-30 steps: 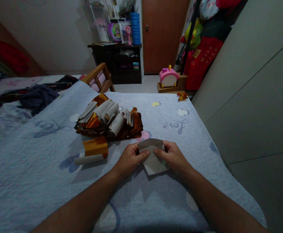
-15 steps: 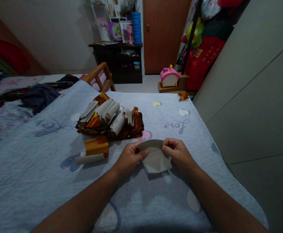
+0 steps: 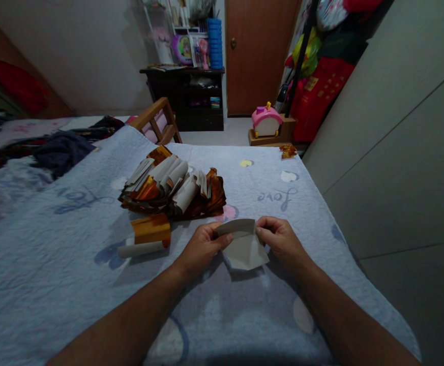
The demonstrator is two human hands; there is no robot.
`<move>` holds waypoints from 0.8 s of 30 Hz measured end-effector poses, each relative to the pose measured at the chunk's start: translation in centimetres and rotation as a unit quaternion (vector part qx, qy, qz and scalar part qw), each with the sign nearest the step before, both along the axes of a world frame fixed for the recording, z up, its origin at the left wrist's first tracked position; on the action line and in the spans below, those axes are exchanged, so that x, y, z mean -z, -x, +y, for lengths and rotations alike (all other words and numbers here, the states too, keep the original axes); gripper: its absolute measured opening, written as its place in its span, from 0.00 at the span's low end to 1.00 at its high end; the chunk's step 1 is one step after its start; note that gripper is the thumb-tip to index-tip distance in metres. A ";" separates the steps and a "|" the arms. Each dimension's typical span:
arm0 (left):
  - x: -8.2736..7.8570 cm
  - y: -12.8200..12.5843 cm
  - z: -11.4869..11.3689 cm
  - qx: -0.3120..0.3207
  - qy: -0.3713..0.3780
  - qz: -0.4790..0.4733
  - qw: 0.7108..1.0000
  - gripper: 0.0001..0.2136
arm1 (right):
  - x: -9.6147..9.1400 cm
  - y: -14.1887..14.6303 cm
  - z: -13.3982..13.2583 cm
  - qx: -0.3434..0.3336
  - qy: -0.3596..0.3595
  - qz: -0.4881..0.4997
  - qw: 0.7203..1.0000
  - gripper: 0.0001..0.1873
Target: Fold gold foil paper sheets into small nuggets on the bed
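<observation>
A folded sheet of paper (image 3: 246, 251), pale grey on the side I see, is held just above the bedspread. Its upper edge is turned over in a curved flap. My left hand (image 3: 208, 241) pinches the left end, thumb on top and fingers behind. At the upper right corner, my right hand (image 3: 277, 236) is closed, with thumb and index fingertips at the paper's edge; how much paper lies between them is hard to see. Left of my hands lies a partly curled gold-and-grey sheet (image 3: 151, 230), in front of a heap of similar sheets (image 3: 185, 195).
The blue patterned bedspread (image 3: 222, 315) lies under everything. Small folded gold pieces (image 3: 288, 151) sit at its far right corner. Dark clothes (image 3: 63, 150) are bunched at the left. A wooden chair (image 3: 164, 122) stands beyond the far edge, and a pale cabinet (image 3: 397, 152) rises along the right.
My right fingertips have shifted slightly right, from over the paper's upper right corner to its very edge. My left hand keeps its pinch; the heap and loose sheet are unchanged.
</observation>
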State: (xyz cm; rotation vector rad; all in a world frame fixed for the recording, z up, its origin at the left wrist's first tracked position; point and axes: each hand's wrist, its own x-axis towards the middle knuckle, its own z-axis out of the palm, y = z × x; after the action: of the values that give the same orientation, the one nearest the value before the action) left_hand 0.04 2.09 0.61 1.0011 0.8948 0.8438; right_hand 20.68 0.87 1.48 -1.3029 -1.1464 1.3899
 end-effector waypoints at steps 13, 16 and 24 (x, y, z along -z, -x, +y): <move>-0.3 -0.1 0.2 -0.016 -0.020 -0.005 1.000 0.14 | 0.1 -0.1 0.1 -0.013 0.038 0.084 0.996 0.10; -0.2 -0.2 0.2 -0.007 -0.028 0.002 1.000 0.13 | 0.3 0.2 0.1 -0.036 0.035 0.071 0.996 0.14; 0.4 0.2 0.2 0.025 -0.085 0.065 0.994 0.14 | 0.6 0.4 0.1 -0.046 0.015 0.053 0.997 0.16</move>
State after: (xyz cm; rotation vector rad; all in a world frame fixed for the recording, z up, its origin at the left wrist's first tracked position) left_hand -0.20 2.26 0.25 1.2331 0.9143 0.8299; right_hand 20.31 0.96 0.88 -1.1950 -1.1292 1.5312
